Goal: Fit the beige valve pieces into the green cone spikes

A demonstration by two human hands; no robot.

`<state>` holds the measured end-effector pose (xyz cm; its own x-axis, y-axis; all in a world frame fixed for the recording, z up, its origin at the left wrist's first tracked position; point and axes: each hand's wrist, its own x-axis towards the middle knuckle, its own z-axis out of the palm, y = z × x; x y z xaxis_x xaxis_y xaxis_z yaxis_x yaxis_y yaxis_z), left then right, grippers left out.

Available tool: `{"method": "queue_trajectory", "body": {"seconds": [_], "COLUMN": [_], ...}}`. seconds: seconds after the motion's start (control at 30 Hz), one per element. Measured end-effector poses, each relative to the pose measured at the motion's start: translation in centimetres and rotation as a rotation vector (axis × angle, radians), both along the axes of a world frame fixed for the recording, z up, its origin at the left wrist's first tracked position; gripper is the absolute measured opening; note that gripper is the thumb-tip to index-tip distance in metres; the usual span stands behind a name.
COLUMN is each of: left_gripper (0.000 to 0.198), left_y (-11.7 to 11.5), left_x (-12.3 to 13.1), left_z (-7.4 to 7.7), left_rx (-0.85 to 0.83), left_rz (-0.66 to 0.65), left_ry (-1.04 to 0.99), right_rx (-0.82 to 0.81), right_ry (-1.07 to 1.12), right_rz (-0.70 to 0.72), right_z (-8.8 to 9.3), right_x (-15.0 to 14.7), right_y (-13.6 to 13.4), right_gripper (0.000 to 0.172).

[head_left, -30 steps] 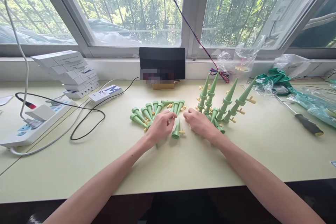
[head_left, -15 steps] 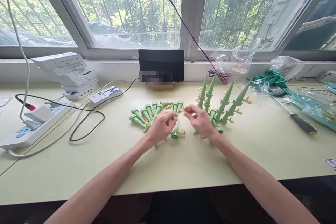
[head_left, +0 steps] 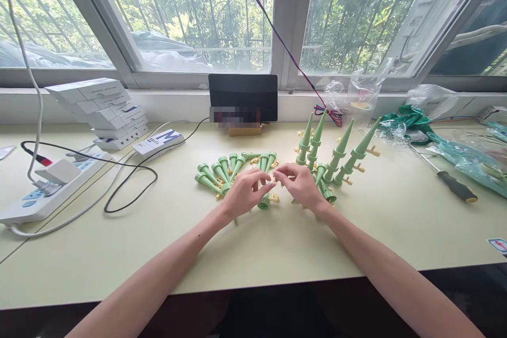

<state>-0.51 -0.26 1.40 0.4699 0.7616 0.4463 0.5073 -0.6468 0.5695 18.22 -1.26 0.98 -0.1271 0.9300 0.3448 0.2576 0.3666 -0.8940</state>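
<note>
My left hand and my right hand meet over the middle of the desk, thumbs and fingertips pinched close together. Whatever small piece they may hold is too small to make out. Below my left fingers lies a green plastic watering spike with a yellow valve at its side. Several more green spikes lie fanned out left of and behind my left hand. Beyond my right hand, several spikes stack into tall cones, such as this stacked spike; a few lie partly hidden by that hand.
A dark tablet stands at the back on a cardboard support. To the left are white boxes, a power strip and loose cables. On the right lie a screwdriver, green plastic bags and clear wrapping.
Both hands have come together, the left moving slightly right and the right slightly left, so the fingertips now almost touch. The spikes on the desk stay where they were.
</note>
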Motion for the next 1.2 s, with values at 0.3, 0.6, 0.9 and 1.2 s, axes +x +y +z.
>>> {"method": "queue_trajectory", "body": {"seconds": [0.3, 0.6, 0.9, 1.2], "left_gripper": [0.025, 0.025, 0.024, 0.024], "left_y": [-0.03, -0.06, -0.15, -0.09], "left_x": [0.16, 0.22, 0.4, -0.03], "left_z": [0.04, 0.49, 0.6, 0.43], "left_rx": [-0.016, -0.278, -0.292, -0.193], "left_rz": [-0.008, 0.012, 0.01, 0.057], "left_ry": [-0.052, -0.271, -0.314, -0.164], "right_rx": [0.008, -0.004, 0.011, 0.009], "right_ry": [0.066, 0.106, 0.134, 0.152], "right_rz": [0.01, 0.052, 0.072, -0.001], "right_z": [0.11, -0.26, -0.44, -0.5], "right_x": [-0.01, -0.06, -0.09, 0.07], "right_y": [-0.13, -0.04, 0.1, 0.33], "right_gripper": [0.024, 0.024, 0.022, 0.025]}}
